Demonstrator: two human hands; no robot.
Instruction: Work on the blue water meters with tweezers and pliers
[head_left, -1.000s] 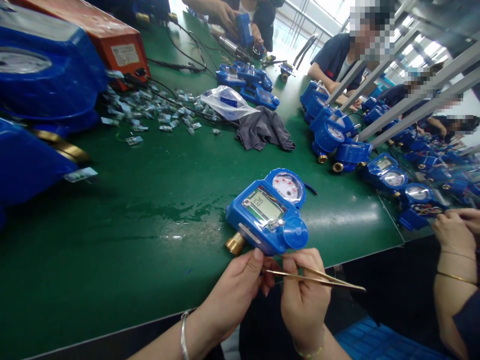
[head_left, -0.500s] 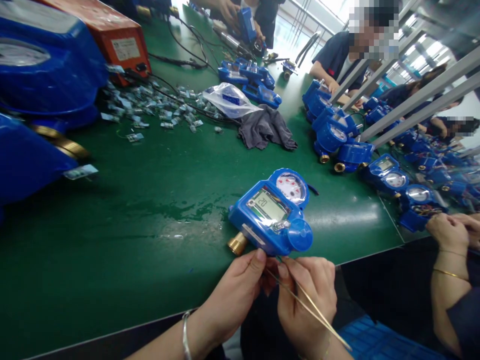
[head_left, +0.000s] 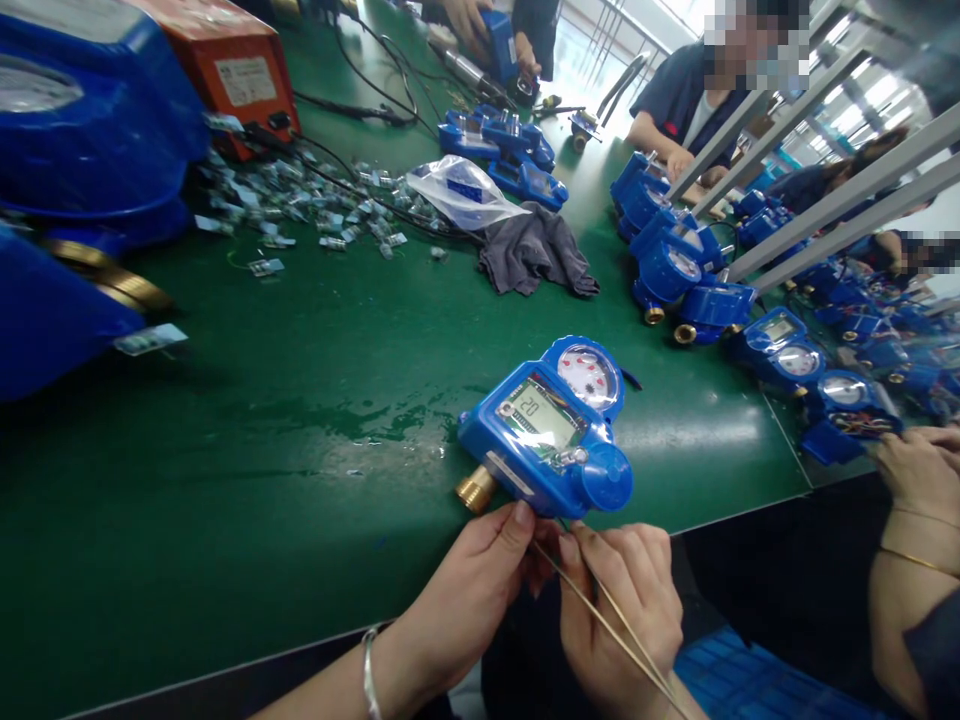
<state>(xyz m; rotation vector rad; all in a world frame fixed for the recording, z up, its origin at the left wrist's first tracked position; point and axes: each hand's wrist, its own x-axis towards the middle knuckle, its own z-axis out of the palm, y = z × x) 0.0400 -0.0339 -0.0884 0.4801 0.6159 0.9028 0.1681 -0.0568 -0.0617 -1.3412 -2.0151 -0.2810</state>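
A blue water meter (head_left: 517,465) with a small display and a round dial (head_left: 586,375) sits at the table's near edge, its brass connector (head_left: 476,490) pointing left. My left hand (head_left: 472,565) is closed at the meter's near edge, thumb against the casing; its other fingers are partly hidden. In my closed right hand (head_left: 626,600) is a pair of gold-coloured tweezers (head_left: 643,665). Their tips point up and left, toward the fingers of my left hand below the casing. What the tips touch is hidden.
Small clear-and-white parts (head_left: 300,205) lie scattered by an orange box (head_left: 225,75). A plastic bag (head_left: 461,190) and grey cloth (head_left: 536,250) lie mid-table. More meters (head_left: 667,270) line the right; large blue ones (head_left: 90,140) stand left. A co-worker's hands (head_left: 911,470) are at right.
My right hand has shifted slightly down and right with the tweezers. The meter and my left hand have barely moved. The view has tilted a little.
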